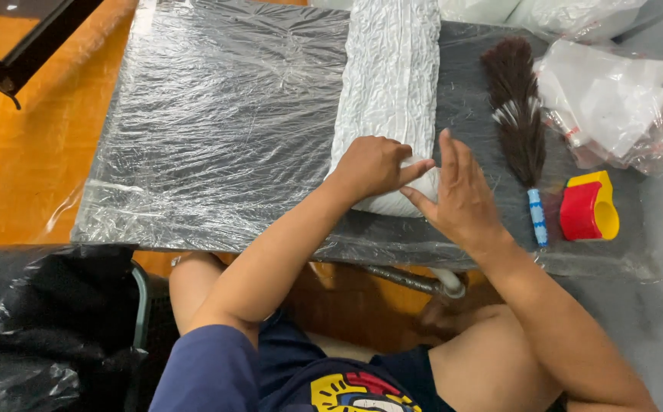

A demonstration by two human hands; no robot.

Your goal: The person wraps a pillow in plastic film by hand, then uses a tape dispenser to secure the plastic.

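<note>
A long white crinkled bundle (391,76) lies across a dark board wrapped in clear plastic film (217,130). My left hand (371,165) rests curled on the bundle's near end, fingers closed over it. My right hand (459,191) is beside it on the right, fingers spread and upright, its thumb touching the bundle's near end next to the left hand's fingers. A small brown brush with a blue-and-white handle (521,122) lies just right of my right hand.
A red and yellow tape dispenser (591,207) sits at the board's right near corner. Clear plastic bags (614,99) pile at the far right. A black plastic-covered mass (41,320) is at lower left. Orange floor (18,168) lies left; my knees are under the board.
</note>
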